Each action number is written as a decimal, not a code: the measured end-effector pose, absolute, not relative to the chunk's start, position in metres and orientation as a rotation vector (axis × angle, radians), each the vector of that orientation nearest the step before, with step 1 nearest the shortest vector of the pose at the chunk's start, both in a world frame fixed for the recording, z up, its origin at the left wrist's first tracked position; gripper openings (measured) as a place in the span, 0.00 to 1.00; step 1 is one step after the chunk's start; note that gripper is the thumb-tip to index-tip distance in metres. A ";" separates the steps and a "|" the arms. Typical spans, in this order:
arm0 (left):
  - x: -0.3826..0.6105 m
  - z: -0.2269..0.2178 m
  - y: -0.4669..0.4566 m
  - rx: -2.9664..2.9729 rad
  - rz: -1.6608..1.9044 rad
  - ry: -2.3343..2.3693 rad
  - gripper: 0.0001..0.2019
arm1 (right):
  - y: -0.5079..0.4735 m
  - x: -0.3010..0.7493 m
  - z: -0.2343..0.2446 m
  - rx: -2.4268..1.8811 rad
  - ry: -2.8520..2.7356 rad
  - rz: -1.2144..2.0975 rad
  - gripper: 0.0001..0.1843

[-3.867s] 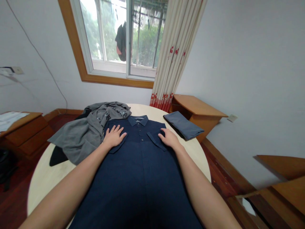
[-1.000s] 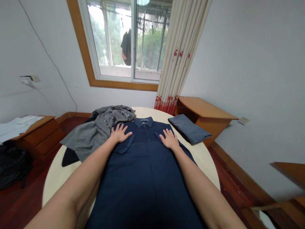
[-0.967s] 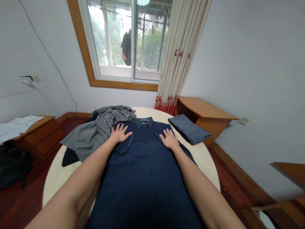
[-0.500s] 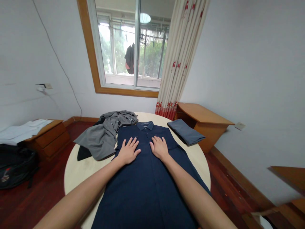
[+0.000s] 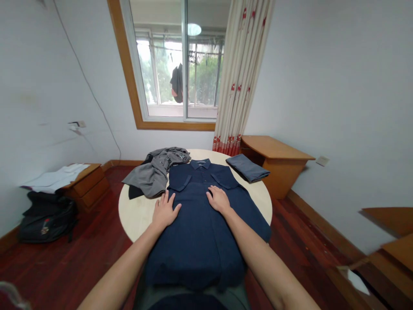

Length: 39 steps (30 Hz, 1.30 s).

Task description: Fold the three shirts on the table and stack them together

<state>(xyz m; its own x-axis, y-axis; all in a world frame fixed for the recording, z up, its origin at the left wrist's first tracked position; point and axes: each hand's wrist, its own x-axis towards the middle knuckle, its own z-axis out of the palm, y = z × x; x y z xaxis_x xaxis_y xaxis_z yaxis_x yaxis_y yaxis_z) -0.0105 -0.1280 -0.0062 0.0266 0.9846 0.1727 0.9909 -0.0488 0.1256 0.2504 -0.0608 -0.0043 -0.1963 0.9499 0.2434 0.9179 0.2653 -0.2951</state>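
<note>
A dark navy button-up shirt point(image 5: 200, 232) lies front side up on a round pale table point(image 5: 132, 215), its collar toward the window. Both short sleeves are folded inward over the chest, and the hem hangs over the near edge. My left hand point(image 5: 164, 210) rests on the shirt's left edge with fingers spread. On the middle of the shirt, just below the right sleeve, lies my right hand point(image 5: 219, 199), palm down with its fingers stretched out. Neither hand grips anything.
A crumpled grey garment point(image 5: 150, 174) lies over something black at the table's back left. A folded grey-blue cloth point(image 5: 248, 168) sits at the back right. Beyond it stands a wooden desk point(image 5: 274, 148). A black bag point(image 5: 48, 219) is on the floor at left, near a drawer cabinet point(image 5: 93, 185).
Both hands have slid down the shirt toward me, the left one also outward to its edge. The view has shifted, so the shirt's hem now shows.
</note>
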 end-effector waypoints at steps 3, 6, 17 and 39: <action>-0.014 -0.005 -0.136 -2.135 -0.401 -2.244 0.33 | -0.060 0.251 -0.005 -1.683 -2.167 0.120 0.25; -0.020 0.000 -0.134 -2.181 -0.619 -2.285 0.31 | -0.059 0.251 -0.005 -1.677 -2.164 0.123 0.24; -0.039 0.017 -0.148 -2.657 -1.259 -2.669 0.30 | -0.057 0.254 -0.008 -1.647 -2.154 0.113 0.23; -0.046 0.027 -0.017 -2.058 -0.865 -2.950 0.20 | -0.059 0.256 -0.005 -1.597 -2.145 0.110 0.22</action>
